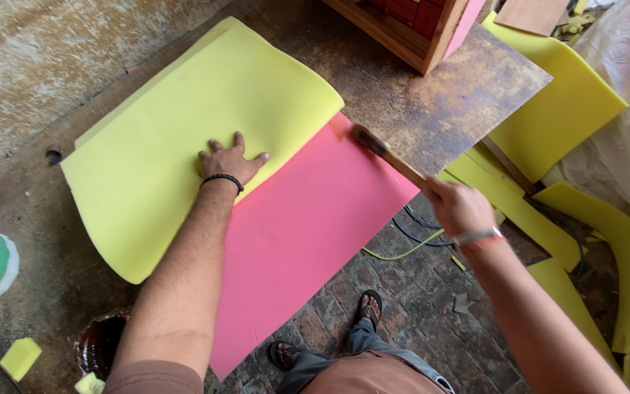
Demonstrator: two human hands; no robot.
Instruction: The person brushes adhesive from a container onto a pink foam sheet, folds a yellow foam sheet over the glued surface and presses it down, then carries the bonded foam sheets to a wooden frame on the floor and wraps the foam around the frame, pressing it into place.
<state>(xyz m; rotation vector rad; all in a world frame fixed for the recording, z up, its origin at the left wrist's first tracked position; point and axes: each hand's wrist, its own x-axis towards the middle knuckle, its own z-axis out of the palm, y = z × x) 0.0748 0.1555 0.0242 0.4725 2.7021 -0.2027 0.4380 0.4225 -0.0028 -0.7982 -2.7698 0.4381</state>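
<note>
Right hand (459, 206) holds brush (388, 155), bristles pointing up-left onto pink sheet (308, 226)

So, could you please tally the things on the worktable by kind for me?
Yellow foam sheet, folded back under the left hand: 1
Pink foam sheet: 1
Wooden-handled brush, held in the right hand: 1
Wooden frame at the far edge: 1
Total: 4

Foam workshop, stained worktable (461, 87), foam offcuts (607, 241), brick floor (417, 292)
</note>
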